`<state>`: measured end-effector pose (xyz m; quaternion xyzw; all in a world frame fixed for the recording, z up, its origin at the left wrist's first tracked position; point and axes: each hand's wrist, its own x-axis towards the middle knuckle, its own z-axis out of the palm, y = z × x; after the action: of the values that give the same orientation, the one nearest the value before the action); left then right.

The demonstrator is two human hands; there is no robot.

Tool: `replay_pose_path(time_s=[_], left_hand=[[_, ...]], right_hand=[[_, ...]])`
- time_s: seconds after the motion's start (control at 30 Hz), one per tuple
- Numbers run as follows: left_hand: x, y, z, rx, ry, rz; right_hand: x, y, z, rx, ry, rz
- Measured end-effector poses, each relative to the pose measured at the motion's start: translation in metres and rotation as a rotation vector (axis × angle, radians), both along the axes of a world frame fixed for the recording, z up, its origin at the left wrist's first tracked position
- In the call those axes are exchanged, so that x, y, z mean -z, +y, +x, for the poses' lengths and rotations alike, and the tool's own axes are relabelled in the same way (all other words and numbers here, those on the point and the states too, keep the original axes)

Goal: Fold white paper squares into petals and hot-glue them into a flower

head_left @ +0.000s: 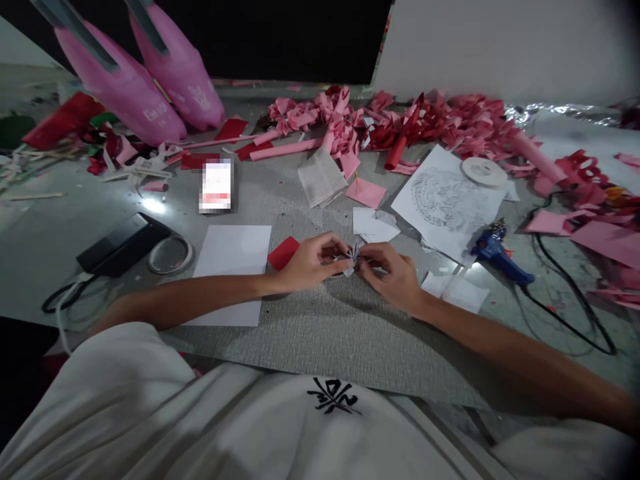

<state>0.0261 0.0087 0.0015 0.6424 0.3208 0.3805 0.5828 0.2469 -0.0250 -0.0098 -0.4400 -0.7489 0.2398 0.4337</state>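
Note:
Between my two hands is a small piece of folded white paper (354,256) with thin pleats fanning upward. My left hand (320,259) pinches its left side between thumb and fingers. On the opposite side, the fingertips of my right hand (391,270) are closed on the same paper. Part of the paper is hidden behind my fingers. Just left of my left hand lies a red paper piece (283,253), beside a white sheet (237,250) that my left forearm crosses. White paper scraps (375,225) lie just beyond my right hand.
A blue glue gun (503,257) with a black cord lies at right, near a printed sheet (440,200) and a white spool (483,171). Pink and red paper pieces (345,127) line the back. At left are a tape roll (170,255), a black device (123,247) and pink bottles (120,87).

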Motion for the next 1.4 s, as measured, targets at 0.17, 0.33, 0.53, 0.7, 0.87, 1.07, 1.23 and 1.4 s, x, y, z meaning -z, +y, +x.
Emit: replay_pose_path(time_s=[0.17, 0.33, 0.53, 0.7, 0.87, 1.07, 1.23, 1.4], left_hand=[[0.007, 0.0, 0.004, -0.085, -0.101, -0.062], [0.011, 0.0, 0.003, -0.092, -0.084, -0.05], [0.011, 0.0, 0.005, -0.086, -0.152, -0.058], [0.01, 0.004, 0.003, -0.013, -0.184, -0.144], [0.0, 0.007, 0.0, 0.063, -0.088, -0.166], [-0.003, 0.004, 0.001, 0.079, -0.037, -0.08], [0.001, 0.0, 0.0, -0.09, 0.065, 0.344], [0.002, 0.0, -0.005, -0.122, 0.121, 0.688]], right_hand=[[0.0, 0.001, 0.0, 0.021, -0.056, 0.057], [-0.001, 0.005, 0.001, -0.029, -0.214, 0.132], [-0.002, 0.005, 0.0, -0.067, -0.211, 0.187], [-0.007, 0.0, -0.001, 0.01, -0.087, 0.208], [-0.009, -0.001, 0.0, 0.049, -0.044, 0.218], [-0.012, 0.002, 0.004, -0.007, 0.008, 0.198], [-0.008, 0.003, 0.006, 0.001, 0.078, 0.2], [-0.002, -0.003, 0.006, -0.019, 0.057, 0.117]])
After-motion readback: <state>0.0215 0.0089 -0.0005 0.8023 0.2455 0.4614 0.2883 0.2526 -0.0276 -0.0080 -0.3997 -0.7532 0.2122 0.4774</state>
